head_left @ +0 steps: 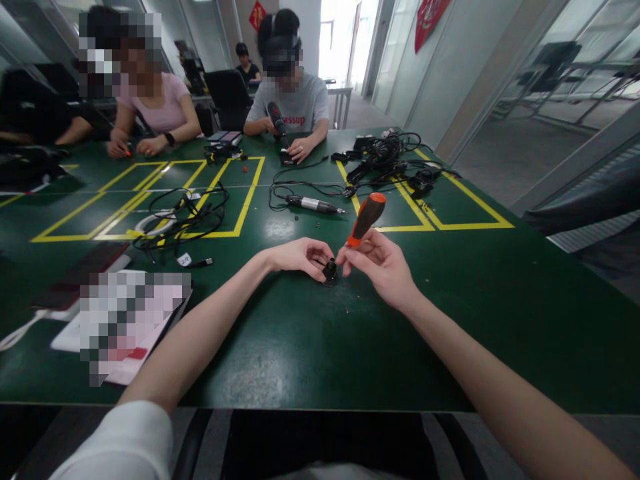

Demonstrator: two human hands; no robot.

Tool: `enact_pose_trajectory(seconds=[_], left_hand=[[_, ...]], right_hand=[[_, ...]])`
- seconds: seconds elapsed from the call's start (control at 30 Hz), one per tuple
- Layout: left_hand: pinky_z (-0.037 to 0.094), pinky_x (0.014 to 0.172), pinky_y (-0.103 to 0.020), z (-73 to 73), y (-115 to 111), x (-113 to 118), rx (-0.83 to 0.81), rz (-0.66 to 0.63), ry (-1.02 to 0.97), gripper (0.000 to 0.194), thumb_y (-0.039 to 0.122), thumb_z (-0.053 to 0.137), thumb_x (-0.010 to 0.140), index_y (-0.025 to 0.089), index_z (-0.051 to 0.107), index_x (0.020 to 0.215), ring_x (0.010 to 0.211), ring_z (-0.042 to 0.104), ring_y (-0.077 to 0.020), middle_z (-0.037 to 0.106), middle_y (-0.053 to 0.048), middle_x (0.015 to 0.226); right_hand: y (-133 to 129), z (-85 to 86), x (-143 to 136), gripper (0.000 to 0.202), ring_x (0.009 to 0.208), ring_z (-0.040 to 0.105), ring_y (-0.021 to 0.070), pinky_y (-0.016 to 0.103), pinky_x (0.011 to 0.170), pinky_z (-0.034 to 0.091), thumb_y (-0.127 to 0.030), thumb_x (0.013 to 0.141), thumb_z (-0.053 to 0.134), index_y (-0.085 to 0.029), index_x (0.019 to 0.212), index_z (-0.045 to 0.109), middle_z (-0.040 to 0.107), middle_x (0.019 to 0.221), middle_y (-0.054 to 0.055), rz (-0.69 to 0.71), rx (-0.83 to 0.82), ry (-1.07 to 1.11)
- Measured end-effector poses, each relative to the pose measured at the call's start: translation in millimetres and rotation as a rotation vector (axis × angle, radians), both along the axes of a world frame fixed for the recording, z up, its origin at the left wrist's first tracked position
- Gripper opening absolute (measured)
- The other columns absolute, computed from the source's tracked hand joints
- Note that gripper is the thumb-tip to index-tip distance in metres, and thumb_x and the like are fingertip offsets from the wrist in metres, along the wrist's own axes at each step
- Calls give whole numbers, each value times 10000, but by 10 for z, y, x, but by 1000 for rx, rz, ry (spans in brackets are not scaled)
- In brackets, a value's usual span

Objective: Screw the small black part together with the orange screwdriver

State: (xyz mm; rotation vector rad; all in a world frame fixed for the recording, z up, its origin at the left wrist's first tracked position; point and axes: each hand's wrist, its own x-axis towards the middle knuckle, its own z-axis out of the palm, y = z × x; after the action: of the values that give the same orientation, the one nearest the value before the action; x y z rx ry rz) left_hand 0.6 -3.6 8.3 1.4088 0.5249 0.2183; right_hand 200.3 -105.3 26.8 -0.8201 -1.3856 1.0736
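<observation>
A small black part (pixel 329 269) stands on the green table (pixel 280 333) in front of me. My left hand (pixel 306 259) is curled round its left side, thumb and fingers against it. Close on the right, my right hand (pixel 377 263) holds a screwdriver with an orange and black handle (pixel 368 217), which tilts up and to the right. The fingertips of that hand are pinched close to the black part; the screwdriver's tip is hidden by the fingers. A few tiny bits (pixel 347 311) lie on the table just below my hands.
Beyond my hands lies a silver and black electric screwdriver (pixel 315 205) with its cord. Cable heaps sit at the back right (pixel 380 157) and left (pixel 190 213), near yellow tape. A phone (pixel 83 273) and booklets (pixel 145 320) are at left. People work across the table.
</observation>
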Motion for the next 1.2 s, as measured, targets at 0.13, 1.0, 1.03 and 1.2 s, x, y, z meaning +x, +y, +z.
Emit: enact_pose_trajectory(seconds=[0.13,1.0,1.03,1.2], left_hand=[[585,903,-318,-27,15,-7,-15,18,1,434,99,953,565,129,710,923,872,749,-131,799,-47,972],[523,926,-340,531,-41,-14,213,315,-380,400,469,651,913,180,804,1143,1133,701,-249,792,-107,1184],[516,896,-325,639,-91,-15,270,336,-390,419,486,634,936,184,799,1175,1143,694,-248,786,-105,1209],[470,716,-271,995,-350,-4,450,301,-362,433,514,656,965,201,796,1230,934,692,-181,784,-98,1177]], right_hand=[[-13,1,-10,409,567,644,140,306,605,597,-568,794,877,-224,833,660,697,708,-10,-55,24,-71],[-1,-78,-19,191,864,725,210,362,827,585,-413,960,730,-236,906,774,787,912,33,-112,202,-194],[-2,-76,-20,184,887,720,212,372,854,580,-406,965,723,-238,913,777,785,932,34,-111,213,-204],[9,-97,-23,145,960,717,219,388,919,568,-356,983,706,-246,923,778,786,964,36,-87,245,-171]])
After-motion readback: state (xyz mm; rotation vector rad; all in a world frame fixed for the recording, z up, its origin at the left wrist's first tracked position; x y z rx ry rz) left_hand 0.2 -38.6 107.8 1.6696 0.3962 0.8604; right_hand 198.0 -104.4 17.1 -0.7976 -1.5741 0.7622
